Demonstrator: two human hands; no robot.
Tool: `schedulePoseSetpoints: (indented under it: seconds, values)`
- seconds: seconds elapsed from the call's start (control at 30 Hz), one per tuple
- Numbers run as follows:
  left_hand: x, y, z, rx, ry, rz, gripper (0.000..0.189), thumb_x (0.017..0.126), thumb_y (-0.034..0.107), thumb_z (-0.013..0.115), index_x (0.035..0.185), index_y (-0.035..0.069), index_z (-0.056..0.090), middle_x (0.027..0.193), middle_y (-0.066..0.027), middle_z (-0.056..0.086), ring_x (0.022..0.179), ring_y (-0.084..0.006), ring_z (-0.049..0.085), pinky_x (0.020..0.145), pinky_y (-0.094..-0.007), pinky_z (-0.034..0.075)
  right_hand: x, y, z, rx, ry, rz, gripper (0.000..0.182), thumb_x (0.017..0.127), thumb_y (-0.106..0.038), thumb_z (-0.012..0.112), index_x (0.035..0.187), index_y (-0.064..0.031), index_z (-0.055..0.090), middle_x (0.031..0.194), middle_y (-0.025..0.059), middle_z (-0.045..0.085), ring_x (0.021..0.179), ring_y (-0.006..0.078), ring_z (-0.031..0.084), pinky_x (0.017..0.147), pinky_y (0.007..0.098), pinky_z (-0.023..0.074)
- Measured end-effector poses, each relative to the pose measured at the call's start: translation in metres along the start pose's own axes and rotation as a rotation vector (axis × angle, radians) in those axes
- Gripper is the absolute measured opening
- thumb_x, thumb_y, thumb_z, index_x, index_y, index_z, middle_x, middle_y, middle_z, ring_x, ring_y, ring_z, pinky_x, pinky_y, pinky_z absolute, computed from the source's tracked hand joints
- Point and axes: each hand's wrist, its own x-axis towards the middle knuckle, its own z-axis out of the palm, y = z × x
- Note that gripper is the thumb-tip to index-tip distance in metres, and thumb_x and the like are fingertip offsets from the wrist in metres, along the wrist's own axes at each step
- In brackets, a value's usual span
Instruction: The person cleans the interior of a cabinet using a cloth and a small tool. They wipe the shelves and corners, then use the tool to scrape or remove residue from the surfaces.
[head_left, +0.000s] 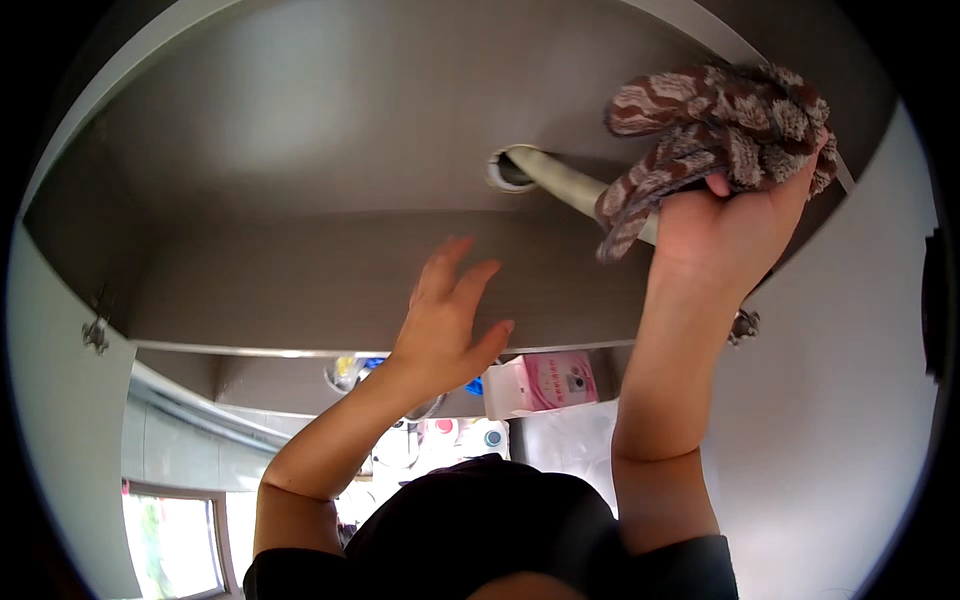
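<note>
My right hand (739, 202) grips a bunched plush cloth (720, 120) with a brown and beige pattern, at the upper right inside a grey-brown cabinet (315, 150). Folds of the cloth hide most of the fingers. Part of the cloth hangs in front of a pale pipe (566, 182), which comes out of a round hole with a light rim (493, 171) in the cabinet panel. My left hand (446, 322) holds nothing. Its fingers are spread in front of the lower cabinet panel, above the shelf's front edge (300, 352). Whether it touches the panel, I cannot tell.
Cabinet doors stand open at the left (67, 375) and right (832, 390), with metal hinges (95, 335). A lower shelf bears a pink and white box (559, 381) with writing. Below are white containers with red (444, 426) and blue (492, 438) caps. A window (172, 540) is lower left.
</note>
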Motion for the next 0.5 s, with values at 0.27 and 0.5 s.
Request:
schedulePoseSetpoints:
  seconds: [0.27, 0.5]
  values:
    - [-0.046, -0.042, -0.042, 0.358, 0.117, -0.194, 0.061, 0.068, 0.024, 0.069, 0.119, 0.001, 0.046, 0.131, -0.0256, 0.030, 0.125, -0.0438, 0.024, 0.099, -0.0485, 0.027, -0.072, 0.051, 0.082, 0.375, -0.360, 0.334, 0.024, 0.090, -0.026, 0.043, 0.096, -0.0081, 0.058, 0.088, 0.0000, 0.060, 0.062, 0.0056, 0.048, 0.043, 0.0172, 0.0308]
    - [-0.056, -0.064, -0.042, 0.150, 0.247, -0.234, 0.062, 0.067, 0.028, 0.070, 0.116, -0.002, 0.047, 0.127, -0.0311, 0.030, 0.123, -0.0475, 0.025, 0.101, -0.0496, 0.026, -0.113, 0.083, 0.122, 0.503, -0.390, 0.660, 0.031, 0.090, -0.036, 0.046, 0.110, -0.0139, 0.053, 0.095, -0.0032, 0.059, 0.075, 0.0063, 0.055, 0.043, 0.0187, 0.0290]
